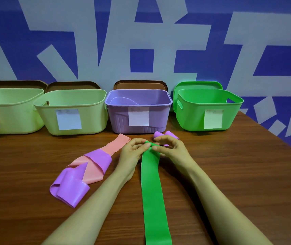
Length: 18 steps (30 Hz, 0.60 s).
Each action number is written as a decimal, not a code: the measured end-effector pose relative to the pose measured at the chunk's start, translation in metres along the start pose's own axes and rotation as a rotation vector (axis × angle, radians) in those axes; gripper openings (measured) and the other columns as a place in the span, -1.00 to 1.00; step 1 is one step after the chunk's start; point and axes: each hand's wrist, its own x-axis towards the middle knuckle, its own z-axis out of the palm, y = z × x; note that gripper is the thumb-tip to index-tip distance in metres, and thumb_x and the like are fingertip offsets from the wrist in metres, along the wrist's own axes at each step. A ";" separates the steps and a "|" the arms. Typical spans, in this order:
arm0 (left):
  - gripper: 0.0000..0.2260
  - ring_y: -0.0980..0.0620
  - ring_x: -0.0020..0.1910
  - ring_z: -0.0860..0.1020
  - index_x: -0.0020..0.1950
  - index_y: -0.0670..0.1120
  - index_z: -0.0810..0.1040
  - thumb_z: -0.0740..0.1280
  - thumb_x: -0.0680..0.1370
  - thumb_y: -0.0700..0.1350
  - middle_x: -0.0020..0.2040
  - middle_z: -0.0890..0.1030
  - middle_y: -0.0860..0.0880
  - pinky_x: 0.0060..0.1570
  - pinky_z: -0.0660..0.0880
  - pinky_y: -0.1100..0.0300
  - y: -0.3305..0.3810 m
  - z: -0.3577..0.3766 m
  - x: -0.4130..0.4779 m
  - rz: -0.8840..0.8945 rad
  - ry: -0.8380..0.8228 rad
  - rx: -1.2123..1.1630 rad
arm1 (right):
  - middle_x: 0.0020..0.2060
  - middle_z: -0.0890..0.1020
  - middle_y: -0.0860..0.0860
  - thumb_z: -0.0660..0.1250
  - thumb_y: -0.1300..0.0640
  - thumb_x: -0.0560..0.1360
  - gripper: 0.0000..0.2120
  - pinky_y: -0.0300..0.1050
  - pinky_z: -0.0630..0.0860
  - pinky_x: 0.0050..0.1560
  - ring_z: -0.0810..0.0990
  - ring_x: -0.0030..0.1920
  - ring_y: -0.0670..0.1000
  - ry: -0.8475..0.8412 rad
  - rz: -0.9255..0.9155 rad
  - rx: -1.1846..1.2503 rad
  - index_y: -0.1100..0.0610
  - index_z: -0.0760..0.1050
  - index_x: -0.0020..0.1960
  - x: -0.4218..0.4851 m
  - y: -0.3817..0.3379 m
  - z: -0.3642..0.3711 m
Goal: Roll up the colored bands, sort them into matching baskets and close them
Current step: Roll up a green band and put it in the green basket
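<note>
The green band point(153, 191) lies flat on the wooden table point(238, 174), its long axis running from the frame's bottom centre straight up to mid-frame. There the left hand point(131, 153) and right hand point(173, 148) both pinch its upper end, fingertips curled on a small roll. The green basket point(190, 119) stands open, right of centre.

A: Is the light good?
B: Bright, soft and even, seemingly from overhead; only thin shadows sit under the baskets point(159, 119) on the table point(238, 174). The purple band point(70, 190) shows small glints.
A: Sharp?
B: Mostly; the labels point(138, 116) are blurry, and the left edge bows.
</note>
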 end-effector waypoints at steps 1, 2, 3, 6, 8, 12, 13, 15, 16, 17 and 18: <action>-0.91 -0.05 -0.08 0.64 -0.04 -0.11 0.59 0.40 0.48 -0.23 -0.09 0.67 -0.12 -0.08 0.54 0.10 0.000 0.000 0.000 0.006 -0.009 -0.005 | -0.02 0.64 0.16 0.43 0.27 0.44 -0.78 -0.07 0.60 0.00 0.64 -0.04 0.03 -0.007 0.006 0.007 0.27 0.58 0.07 -0.001 -0.001 0.000; -0.91 -0.06 -0.07 0.64 -0.03 -0.11 0.59 0.40 0.49 -0.25 -0.07 0.67 -0.13 -0.07 0.54 0.11 0.001 0.000 -0.001 0.013 -0.023 -0.012 | -0.03 0.65 0.15 0.40 0.25 0.47 -0.79 -0.11 0.60 -0.03 0.64 -0.05 0.02 -0.016 0.010 0.013 0.29 0.58 0.08 -0.001 -0.002 0.000; -0.89 -0.06 -0.04 0.63 -0.02 -0.11 0.59 0.39 0.49 -0.26 -0.06 0.66 -0.14 -0.05 0.54 0.11 0.001 0.001 -0.001 0.020 -0.037 -0.017 | -0.06 0.65 0.13 0.38 0.25 0.49 -0.81 -0.17 0.59 -0.08 0.63 -0.08 0.00 -0.022 0.014 0.008 0.31 0.58 0.08 -0.001 -0.003 0.000; -0.85 -0.07 0.01 0.62 0.00 -0.09 0.60 0.36 0.50 -0.30 -0.02 0.65 -0.13 0.00 0.54 0.10 0.001 0.001 -0.002 0.026 -0.059 -0.006 | -0.04 0.67 0.16 0.38 0.27 0.49 -0.84 -0.15 0.57 -0.08 0.63 -0.08 0.01 -0.010 0.007 -0.035 0.29 0.60 0.05 0.001 0.000 -0.001; -0.83 -0.07 0.04 0.62 0.03 -0.08 0.60 0.36 0.50 -0.30 0.02 0.64 -0.13 -0.01 0.54 0.10 0.001 0.001 -0.002 0.011 -0.070 -0.002 | -0.03 0.67 0.18 0.40 0.28 0.47 -0.85 -0.12 0.57 -0.05 0.64 -0.06 0.03 0.009 -0.010 -0.056 0.28 0.61 0.04 0.003 0.003 -0.003; -0.80 -0.07 -0.02 0.64 0.10 -0.16 0.52 0.38 0.49 -0.30 0.05 0.64 -0.18 -0.07 0.57 0.15 0.001 0.002 -0.001 -0.079 -0.058 -0.014 | -0.07 0.66 0.17 0.40 0.31 0.46 -0.86 -0.19 0.60 -0.11 0.63 -0.11 0.00 0.037 -0.030 -0.061 0.30 0.61 0.01 0.004 0.004 -0.002; -0.81 -0.07 -0.04 0.65 0.08 -0.18 0.52 0.38 0.49 -0.31 0.03 0.65 -0.19 -0.07 0.58 0.17 0.001 0.002 -0.001 -0.092 -0.053 -0.007 | -0.08 0.65 0.17 0.40 0.32 0.46 -0.86 -0.18 0.60 -0.10 0.63 -0.12 -0.01 0.042 -0.032 -0.060 0.31 0.60 0.01 0.004 0.004 -0.002; -0.84 -0.05 -0.05 0.65 0.04 -0.17 0.52 0.38 0.49 -0.31 0.00 0.65 -0.18 -0.08 0.58 0.18 0.001 0.001 -0.001 -0.094 -0.042 0.008 | -0.09 0.66 0.17 0.41 0.33 0.44 -0.87 -0.10 0.60 -0.06 0.63 -0.13 0.01 0.046 -0.032 -0.066 0.31 0.61 -0.01 0.004 0.003 -0.003; -0.85 -0.05 -0.06 0.66 0.02 -0.15 0.52 0.38 0.49 -0.31 -0.01 0.66 -0.18 -0.09 0.57 0.19 0.001 0.001 -0.001 -0.093 -0.040 0.004 | -0.09 0.66 0.17 0.42 0.33 0.44 -0.87 -0.06 0.59 -0.03 0.63 -0.13 0.02 0.049 -0.029 -0.067 0.31 0.61 -0.02 0.004 0.003 -0.003; -0.85 -0.04 -0.07 0.66 0.01 -0.14 0.52 0.38 0.48 -0.31 -0.03 0.66 -0.17 -0.11 0.57 0.19 0.002 0.001 -0.001 -0.093 -0.041 -0.009 | -0.08 0.67 0.17 0.43 0.34 0.43 -0.87 -0.04 0.59 -0.01 0.64 -0.12 0.03 0.053 -0.026 -0.063 0.31 0.61 -0.03 0.003 0.003 -0.003; -0.85 -0.03 -0.08 0.66 0.00 -0.14 0.52 0.38 0.48 -0.32 -0.05 0.66 -0.16 -0.12 0.57 0.20 0.002 0.001 -0.001 -0.095 -0.043 -0.023 | -0.07 0.67 0.17 0.43 0.35 0.42 -0.88 -0.01 0.60 0.00 0.64 -0.12 0.05 0.060 -0.022 -0.055 0.30 0.61 -0.04 0.003 0.003 -0.003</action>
